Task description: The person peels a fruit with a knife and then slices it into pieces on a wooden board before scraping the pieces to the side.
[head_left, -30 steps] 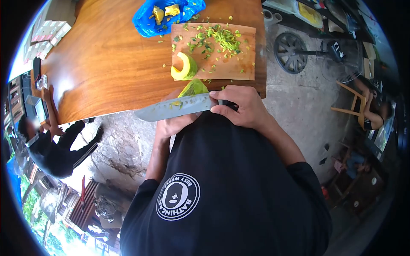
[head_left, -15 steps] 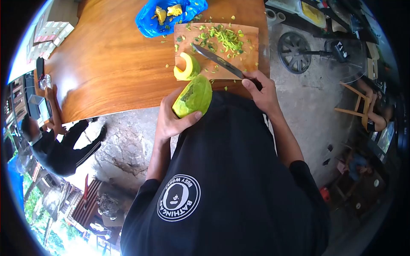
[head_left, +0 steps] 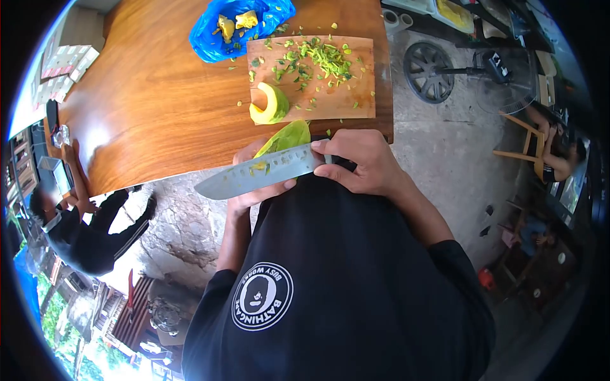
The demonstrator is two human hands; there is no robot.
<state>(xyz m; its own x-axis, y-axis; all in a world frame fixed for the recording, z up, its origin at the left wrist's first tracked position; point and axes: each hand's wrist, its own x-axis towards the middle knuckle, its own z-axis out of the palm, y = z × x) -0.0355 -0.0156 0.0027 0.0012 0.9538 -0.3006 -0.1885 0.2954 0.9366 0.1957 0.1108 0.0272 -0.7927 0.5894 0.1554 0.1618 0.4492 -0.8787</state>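
My right hand [head_left: 363,160] is closed round the handle of a kitchen knife [head_left: 267,170], its wide blade pointing left and flecked with yellow-green bits. Behind the blade, my left hand [head_left: 246,195] grips a partly peeled pumpkin piece [head_left: 291,136], green outside; the blade hides much of the piece and of my fingers. Both hands are in front of my body, just off the table's near edge. A curved pumpkin wedge [head_left: 274,105] with yellow flesh rests at the left front corner of the wooden cutting board [head_left: 356,105]. Green peelings [head_left: 330,60] lie heaped on the board.
A blue plastic bag [head_left: 206,41] with yellow pumpkin scraps is on the wooden table [head_left: 159,95], behind the board's left corner. On the right, a stand fan [head_left: 432,72] stands on the concrete floor. One person [head_left: 89,235] is at the left, another [head_left: 562,152] at the far right.
My right hand has brought the knife from over the board to across the front of the pumpkin piece. The view has shifted slightly, and the board appears further left.
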